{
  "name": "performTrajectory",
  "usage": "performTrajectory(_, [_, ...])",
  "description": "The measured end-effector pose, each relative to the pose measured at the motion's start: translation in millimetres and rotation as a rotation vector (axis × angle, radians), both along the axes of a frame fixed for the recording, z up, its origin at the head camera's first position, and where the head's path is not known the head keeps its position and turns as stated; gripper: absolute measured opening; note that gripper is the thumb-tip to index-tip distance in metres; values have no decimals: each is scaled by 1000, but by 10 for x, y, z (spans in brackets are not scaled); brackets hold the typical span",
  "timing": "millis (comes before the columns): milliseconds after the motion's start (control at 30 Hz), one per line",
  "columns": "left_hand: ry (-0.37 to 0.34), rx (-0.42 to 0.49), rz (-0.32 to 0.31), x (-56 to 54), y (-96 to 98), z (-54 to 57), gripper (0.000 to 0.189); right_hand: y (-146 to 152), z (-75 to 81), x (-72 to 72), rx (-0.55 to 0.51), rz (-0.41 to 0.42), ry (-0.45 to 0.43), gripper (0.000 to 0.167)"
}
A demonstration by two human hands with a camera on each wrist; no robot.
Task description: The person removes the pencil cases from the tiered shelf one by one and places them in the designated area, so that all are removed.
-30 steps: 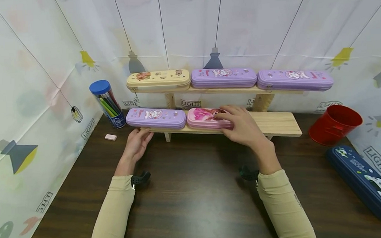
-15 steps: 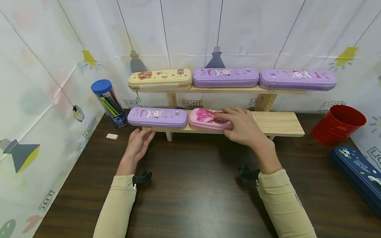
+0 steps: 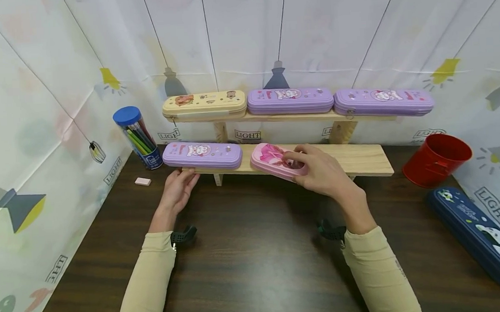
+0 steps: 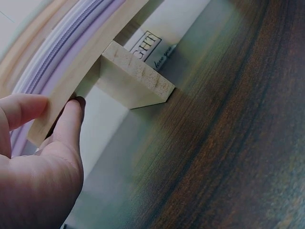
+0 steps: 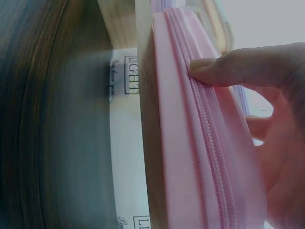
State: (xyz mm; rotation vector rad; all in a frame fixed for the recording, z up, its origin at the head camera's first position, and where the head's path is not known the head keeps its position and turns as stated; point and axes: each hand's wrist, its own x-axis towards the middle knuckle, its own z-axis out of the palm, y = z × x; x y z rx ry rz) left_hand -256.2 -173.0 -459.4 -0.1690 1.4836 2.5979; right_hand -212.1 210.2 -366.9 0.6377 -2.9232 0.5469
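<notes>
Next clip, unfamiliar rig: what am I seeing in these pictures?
No machine here, just a person's bare hands. The wide view is taken from the person's head, the close ones from each wrist. A wooden shelf stands on a dark table. Its upper board bears a yellow case and two purple cases; its lower board, another purple case. Nearby are a tub of pens, a small pale block, a red bucket and a navy case. The right hand grips a pink case at the lower board; the left hand pinches that board's front edge.
</notes>
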Motion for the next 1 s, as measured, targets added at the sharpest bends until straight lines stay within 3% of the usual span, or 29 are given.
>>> performTrajectory(333, [1, 3, -15, 3, -7, -28, 51, 204, 87, 224, -2, -74, -1, 53])
performTrajectory(700, [-10, 4, -12, 28, 6, 11, 52, 528, 129, 468, -15, -159, -9, 56])
performTrajectory(1000, [-6, -1, -12, 26, 2, 9, 51, 820, 137, 675, -22, -266, -42, 60])
